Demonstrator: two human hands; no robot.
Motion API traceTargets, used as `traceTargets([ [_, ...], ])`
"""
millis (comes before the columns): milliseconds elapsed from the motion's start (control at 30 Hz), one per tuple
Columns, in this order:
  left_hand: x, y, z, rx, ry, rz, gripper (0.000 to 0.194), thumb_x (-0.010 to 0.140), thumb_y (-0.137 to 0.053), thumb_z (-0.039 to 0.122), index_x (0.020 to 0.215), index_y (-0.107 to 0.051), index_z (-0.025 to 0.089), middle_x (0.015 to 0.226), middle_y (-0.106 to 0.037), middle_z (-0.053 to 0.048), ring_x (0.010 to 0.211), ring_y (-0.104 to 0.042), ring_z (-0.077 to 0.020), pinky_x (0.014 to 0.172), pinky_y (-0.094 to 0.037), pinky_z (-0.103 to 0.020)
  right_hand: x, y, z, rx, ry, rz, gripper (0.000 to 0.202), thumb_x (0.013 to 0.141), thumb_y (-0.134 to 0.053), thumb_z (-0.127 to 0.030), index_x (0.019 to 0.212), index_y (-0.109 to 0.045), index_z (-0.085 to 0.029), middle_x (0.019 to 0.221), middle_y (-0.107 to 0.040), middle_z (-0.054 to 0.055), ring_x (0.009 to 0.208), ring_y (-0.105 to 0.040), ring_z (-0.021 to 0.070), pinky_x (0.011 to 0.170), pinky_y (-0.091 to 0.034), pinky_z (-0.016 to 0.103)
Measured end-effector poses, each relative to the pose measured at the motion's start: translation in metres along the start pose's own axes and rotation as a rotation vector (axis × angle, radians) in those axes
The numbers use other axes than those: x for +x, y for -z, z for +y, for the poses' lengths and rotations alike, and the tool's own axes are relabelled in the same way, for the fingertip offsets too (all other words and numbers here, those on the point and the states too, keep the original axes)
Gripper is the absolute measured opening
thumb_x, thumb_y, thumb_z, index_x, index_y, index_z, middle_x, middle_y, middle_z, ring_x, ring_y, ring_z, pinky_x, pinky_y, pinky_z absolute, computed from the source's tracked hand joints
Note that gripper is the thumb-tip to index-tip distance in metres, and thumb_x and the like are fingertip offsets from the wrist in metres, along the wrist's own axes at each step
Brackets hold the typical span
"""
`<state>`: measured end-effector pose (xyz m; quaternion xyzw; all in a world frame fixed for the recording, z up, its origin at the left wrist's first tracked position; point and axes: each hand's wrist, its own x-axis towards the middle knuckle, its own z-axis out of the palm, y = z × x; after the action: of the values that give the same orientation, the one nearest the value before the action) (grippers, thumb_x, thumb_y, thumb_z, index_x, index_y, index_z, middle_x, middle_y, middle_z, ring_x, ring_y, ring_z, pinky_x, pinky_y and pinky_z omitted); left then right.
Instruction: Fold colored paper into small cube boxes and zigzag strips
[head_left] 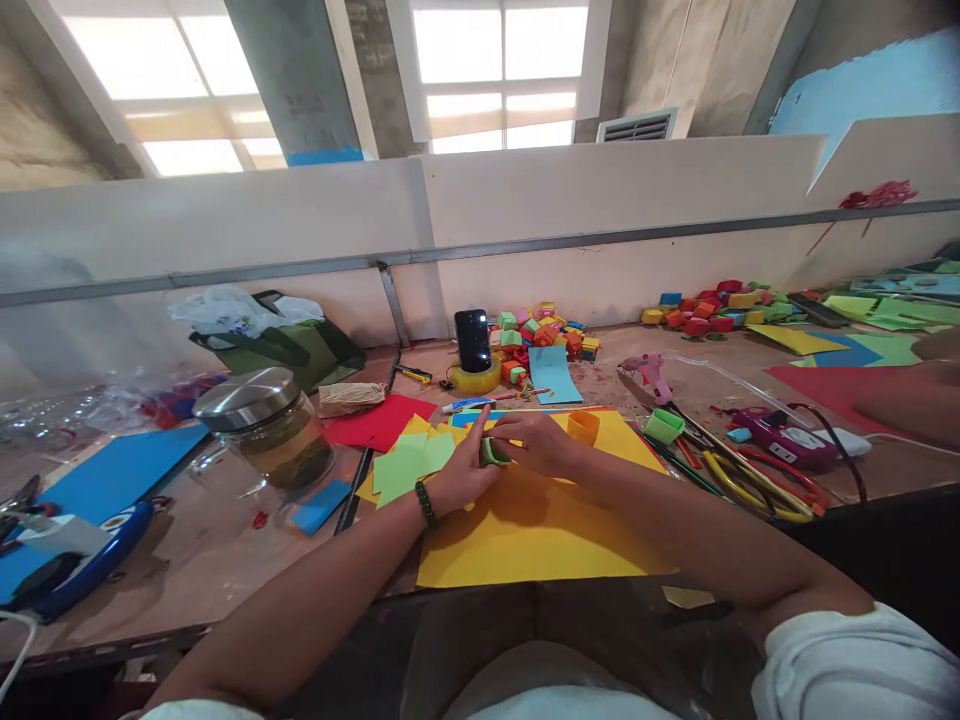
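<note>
Over the large yellow sheet (547,535), my left hand (466,468) and my right hand (545,443) meet around a small curled green paper piece (491,453). My left fingers grip it from the left, with the thumb or a finger pointing up. The right fingers close over its upper right side and hide part of it. Just behind my right wrist stands an orange folded paper piece (583,428). Light green paper squares (409,465) lie beside my left hand. Farther right sits another green folded paper piece (664,427).
A phone (472,340) leans upright on a tape roll (476,377), near a heap of small coloured paper shapes (547,330). To the left stands a lidded glass jar (266,430). A pink glue gun (649,375) and scissors (757,485) lie right. Another person's arm (911,405) shows far right.
</note>
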<state>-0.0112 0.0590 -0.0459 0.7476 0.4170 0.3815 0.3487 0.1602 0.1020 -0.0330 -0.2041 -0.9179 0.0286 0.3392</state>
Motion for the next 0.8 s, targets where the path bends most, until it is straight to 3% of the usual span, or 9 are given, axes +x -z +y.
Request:
traceTargets([
  [167, 0.000, 0.001, 0.004, -0.004, 0.067, -0.045, 0.097, 0.069, -0.056, 0.016, 0.151, -0.003, 0.017, 0.109, -0.060, -0.008, 0.089, -0.055, -0.0190, 0.084, -0.046, -0.033, -0.001, -0.001, 0.001, 0.026, -0.017, -0.002, 0.020, 0.086, -0.051, -0.013, 0.083, -0.070, -0.018, 0.080, -0.068, 0.005, 0.067, -0.060, 0.0129, 0.062, -0.042, 0.022],
  [300, 0.000, 0.002, 0.008, -0.014, 0.038, -0.023, 0.094, 0.070, -0.058, 0.018, 0.151, -0.009, 0.018, 0.117, -0.057, -0.009, 0.097, -0.054, -0.0207, 0.089, -0.044, -0.034, 0.000, 0.000, 0.000, -0.009, -0.005, 0.002, 0.020, 0.088, -0.050, -0.016, 0.085, -0.070, -0.019, 0.079, -0.068, 0.005, 0.067, -0.059, 0.0129, 0.060, -0.041, 0.022],
  [567, 0.000, 0.002, 0.002, 0.007, 0.037, -0.021, 0.096, 0.067, -0.056, 0.014, 0.151, -0.010, 0.018, 0.118, -0.056, -0.010, 0.092, -0.053, -0.0191, 0.086, -0.045, -0.033, 0.000, -0.001, -0.001, -0.037, -0.019, -0.010, 0.021, 0.087, -0.051, -0.016, 0.076, -0.068, -0.018, 0.078, -0.067, 0.005, 0.065, -0.058, 0.0124, 0.058, -0.039, 0.021],
  [800, 0.002, 0.001, -0.003, -0.057, 0.017, -0.009, 0.096, 0.067, -0.057, 0.016, 0.150, -0.008, 0.019, 0.111, -0.058, -0.007, 0.083, -0.052, -0.0154, 0.078, -0.046, -0.029, 0.001, -0.003, 0.001, -0.015, -0.059, 0.105, 0.019, 0.086, -0.053, -0.017, 0.085, -0.071, -0.018, 0.077, -0.068, 0.006, 0.071, -0.060, 0.0153, 0.065, -0.043, 0.024],
])
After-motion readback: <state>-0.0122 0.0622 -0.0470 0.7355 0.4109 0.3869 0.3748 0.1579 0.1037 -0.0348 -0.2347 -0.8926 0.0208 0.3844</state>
